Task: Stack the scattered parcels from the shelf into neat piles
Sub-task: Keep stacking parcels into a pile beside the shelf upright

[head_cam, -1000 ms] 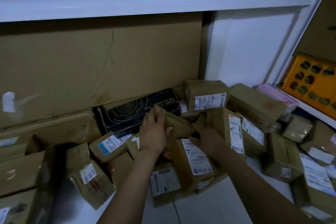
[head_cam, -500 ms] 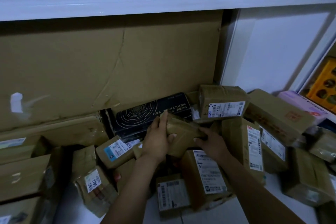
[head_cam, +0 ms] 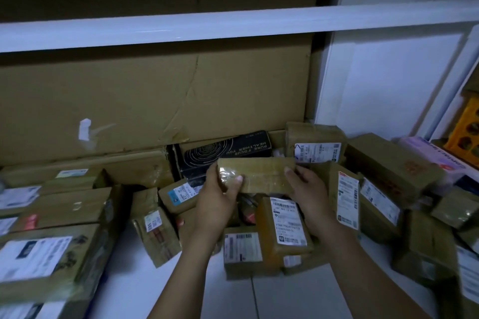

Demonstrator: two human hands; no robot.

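Observation:
A flat brown taped parcel (head_cam: 261, 175) is held level above the heap in the middle of the shelf. My left hand (head_cam: 216, 201) grips its left end, thumb on the front face. My right hand (head_cam: 308, 191) holds its right end from below. Under them lie an upright labelled parcel (head_cam: 283, 228), a smaller labelled box (head_cam: 242, 251) and a black printed box (head_cam: 228, 153) against the back cardboard. Several more brown parcels (head_cam: 388, 163) lie scattered to the right.
Larger labelled boxes (head_cam: 51, 254) are piled at the left on the white shelf floor (head_cam: 197, 285). A cardboard sheet (head_cam: 155, 101) lines the back wall. An upper white shelf board (head_cam: 233, 26) runs overhead. An orange crate (head_cam: 466, 132) and a pink box (head_cam: 435, 153) sit at far right.
Both hands have lifted the flat parcel off the heap and turned it from tilted to level. The view has shifted left, showing more of the left pile.

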